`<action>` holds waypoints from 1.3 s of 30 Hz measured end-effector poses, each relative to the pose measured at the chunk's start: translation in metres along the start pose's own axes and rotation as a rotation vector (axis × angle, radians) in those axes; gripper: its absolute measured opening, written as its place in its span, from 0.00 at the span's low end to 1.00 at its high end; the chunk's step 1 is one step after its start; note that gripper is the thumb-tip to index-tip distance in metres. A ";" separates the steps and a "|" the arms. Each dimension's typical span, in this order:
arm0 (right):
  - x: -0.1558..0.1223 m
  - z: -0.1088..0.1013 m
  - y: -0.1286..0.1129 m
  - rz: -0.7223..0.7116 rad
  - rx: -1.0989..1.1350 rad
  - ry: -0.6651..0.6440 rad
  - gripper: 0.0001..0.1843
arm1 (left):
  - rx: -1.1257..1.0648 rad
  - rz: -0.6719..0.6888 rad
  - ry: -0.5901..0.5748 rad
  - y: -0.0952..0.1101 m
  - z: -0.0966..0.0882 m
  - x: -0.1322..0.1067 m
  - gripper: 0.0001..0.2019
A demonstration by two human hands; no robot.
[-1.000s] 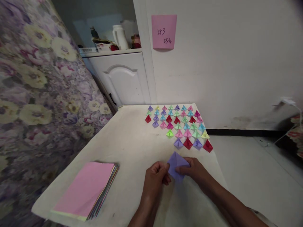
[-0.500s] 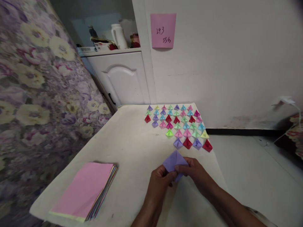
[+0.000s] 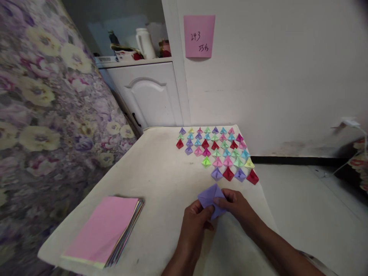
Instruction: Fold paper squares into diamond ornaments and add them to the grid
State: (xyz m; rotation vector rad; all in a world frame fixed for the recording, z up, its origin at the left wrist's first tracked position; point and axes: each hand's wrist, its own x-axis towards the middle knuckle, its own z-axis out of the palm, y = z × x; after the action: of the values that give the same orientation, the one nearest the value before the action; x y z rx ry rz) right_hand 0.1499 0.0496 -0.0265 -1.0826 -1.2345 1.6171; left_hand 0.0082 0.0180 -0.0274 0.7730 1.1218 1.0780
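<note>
Over cream tabletop, L hand & R hand pinch purple folded-paper square — uneven pressure could skew its creases.

Between the paper stack and the left hand, bare tabletop gives a wide passage; ahead, rows of small folded papers block the far right, with the wall behind them
</note>
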 end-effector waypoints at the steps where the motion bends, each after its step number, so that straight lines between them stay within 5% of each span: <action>1: 0.000 -0.001 -0.001 -0.001 0.000 0.004 0.12 | 0.016 -0.002 -0.001 0.000 0.000 0.000 0.12; 7: -0.001 -0.002 -0.004 0.018 0.060 0.046 0.13 | 0.071 0.010 -0.032 0.003 0.000 -0.001 0.08; 23: -0.002 -0.001 -0.002 0.194 0.430 -0.087 0.12 | 0.024 0.076 -0.099 0.006 0.002 -0.002 0.08; 31: 0.000 -0.003 0.008 0.431 0.596 -0.168 0.08 | 0.034 0.152 -0.069 0.008 0.004 -0.003 0.04; 39: -0.002 0.000 0.006 0.434 0.628 -0.210 0.07 | -0.008 0.088 -0.058 0.013 0.004 -0.004 0.19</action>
State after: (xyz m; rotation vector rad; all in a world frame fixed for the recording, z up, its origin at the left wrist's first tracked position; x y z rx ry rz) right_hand 0.1502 0.0464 -0.0324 -0.8127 -0.5423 2.2887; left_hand 0.0081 0.0185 -0.0136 0.8488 1.0416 1.1260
